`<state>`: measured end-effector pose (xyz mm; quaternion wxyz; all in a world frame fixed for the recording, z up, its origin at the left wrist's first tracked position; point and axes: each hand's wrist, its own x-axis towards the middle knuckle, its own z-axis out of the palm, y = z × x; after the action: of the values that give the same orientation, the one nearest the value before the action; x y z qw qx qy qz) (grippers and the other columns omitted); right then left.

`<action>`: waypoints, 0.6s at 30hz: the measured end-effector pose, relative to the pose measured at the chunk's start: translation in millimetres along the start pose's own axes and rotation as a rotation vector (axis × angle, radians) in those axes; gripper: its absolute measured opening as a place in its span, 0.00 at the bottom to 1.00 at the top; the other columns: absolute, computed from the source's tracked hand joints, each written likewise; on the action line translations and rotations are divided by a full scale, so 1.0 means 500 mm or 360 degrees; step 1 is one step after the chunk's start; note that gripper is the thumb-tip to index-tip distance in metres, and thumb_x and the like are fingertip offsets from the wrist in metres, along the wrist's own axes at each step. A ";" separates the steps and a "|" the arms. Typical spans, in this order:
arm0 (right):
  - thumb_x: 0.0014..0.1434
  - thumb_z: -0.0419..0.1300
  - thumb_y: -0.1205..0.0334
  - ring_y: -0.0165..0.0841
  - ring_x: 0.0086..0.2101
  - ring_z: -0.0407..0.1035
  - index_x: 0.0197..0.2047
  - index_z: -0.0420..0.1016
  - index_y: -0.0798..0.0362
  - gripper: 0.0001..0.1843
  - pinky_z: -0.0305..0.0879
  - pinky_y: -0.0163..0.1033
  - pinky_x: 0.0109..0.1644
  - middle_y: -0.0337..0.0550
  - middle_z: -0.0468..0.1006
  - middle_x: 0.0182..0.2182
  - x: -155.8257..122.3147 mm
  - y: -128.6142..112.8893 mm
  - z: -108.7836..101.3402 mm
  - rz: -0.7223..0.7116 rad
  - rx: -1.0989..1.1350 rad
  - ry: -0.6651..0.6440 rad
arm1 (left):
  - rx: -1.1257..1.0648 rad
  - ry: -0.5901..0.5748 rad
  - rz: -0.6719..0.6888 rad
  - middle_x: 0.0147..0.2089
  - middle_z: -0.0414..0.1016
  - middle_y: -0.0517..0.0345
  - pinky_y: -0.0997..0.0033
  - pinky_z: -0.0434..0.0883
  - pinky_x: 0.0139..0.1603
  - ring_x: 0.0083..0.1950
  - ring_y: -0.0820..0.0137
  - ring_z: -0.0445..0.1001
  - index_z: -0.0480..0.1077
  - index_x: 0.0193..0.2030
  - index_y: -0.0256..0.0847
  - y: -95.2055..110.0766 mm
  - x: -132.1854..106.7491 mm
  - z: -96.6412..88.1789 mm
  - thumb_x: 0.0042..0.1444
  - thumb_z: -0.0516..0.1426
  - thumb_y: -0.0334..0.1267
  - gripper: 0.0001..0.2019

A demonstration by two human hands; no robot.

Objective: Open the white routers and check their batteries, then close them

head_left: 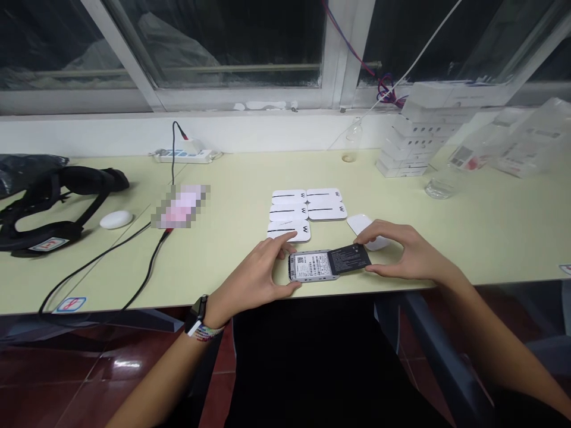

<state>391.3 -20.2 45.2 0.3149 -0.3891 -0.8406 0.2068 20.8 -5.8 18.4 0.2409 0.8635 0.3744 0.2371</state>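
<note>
Right at 6 o'clock, by the near edge of the pale yellow tabletop (pixel 491 226), lies a small grey rectangular device (pixel 312 266). Its white printed label carries a code and text too fine to read. The left hand (pixel 256 276) has its grip clamped on the device's left end, thumb on the near side and fingers on the far side. The right hand (pixel 413 255) has its grip closed on the right end of a flat black battery (pixel 351 258). The battery's left end rests on the device, and its white print is unreadable. Just beyond, toward 12 o'clock, five white rounded plastic covers (pixel 306 211) lie in rows, each marked with a black line and a "W". At 2 o'clock stands a stack of white cardboard boxes (pixel 414 148), shut, their contents hidden.
</note>
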 end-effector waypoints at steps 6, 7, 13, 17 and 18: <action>0.61 0.76 0.55 0.44 0.46 0.82 0.54 0.82 0.43 0.19 0.81 0.51 0.51 0.44 0.87 0.49 -0.024 0.025 0.015 0.0087 0.0027 0.0100 | 0.0009 -0.0026 -0.0012 0.64 0.77 0.50 0.42 0.75 0.66 0.60 0.52 0.77 0.52 0.81 0.56 -0.003 -0.002 0.000 0.62 0.70 0.43 0.46; 0.60 0.76 0.54 0.44 0.46 0.82 0.54 0.83 0.43 0.19 0.82 0.51 0.51 0.44 0.87 0.49 -0.025 0.025 0.017 0.0095 0.0034 0.0098 | 0.0015 -0.0029 -0.0006 0.64 0.77 0.50 0.42 0.75 0.66 0.60 0.52 0.77 0.52 0.81 0.56 -0.002 -0.002 0.000 0.62 0.70 0.43 0.46; 0.59 0.76 0.53 0.44 0.45 0.82 0.54 0.84 0.44 0.20 0.83 0.52 0.51 0.45 0.87 0.48 -0.031 0.021 0.023 0.0140 0.0027 0.0115 | 0.0043 -0.0031 -0.0003 0.63 0.78 0.51 0.44 0.75 0.66 0.61 0.52 0.77 0.53 0.81 0.56 -0.002 0.000 -0.003 0.64 0.69 0.43 0.44; 0.59 0.76 0.52 0.44 0.45 0.82 0.54 0.84 0.44 0.20 0.83 0.53 0.51 0.46 0.87 0.49 -0.034 0.022 0.025 0.0142 0.0040 0.0129 | 0.0050 -0.0019 0.0018 0.63 0.78 0.50 0.44 0.75 0.66 0.61 0.52 0.78 0.54 0.81 0.56 -0.003 0.000 -0.003 0.64 0.69 0.44 0.43; 0.59 0.76 0.52 0.44 0.46 0.82 0.54 0.84 0.44 0.20 0.83 0.53 0.52 0.46 0.87 0.49 -0.034 0.022 0.025 0.0141 0.0045 0.0133 | 0.0052 -0.0017 0.0022 0.63 0.77 0.50 0.44 0.75 0.66 0.61 0.52 0.78 0.54 0.81 0.57 -0.004 0.000 -0.003 0.64 0.69 0.44 0.43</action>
<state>396.9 -27.9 23.2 0.3456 -0.4297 -0.8058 0.2158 18.8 -4.4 18.4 0.2270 0.8712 0.3709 0.2278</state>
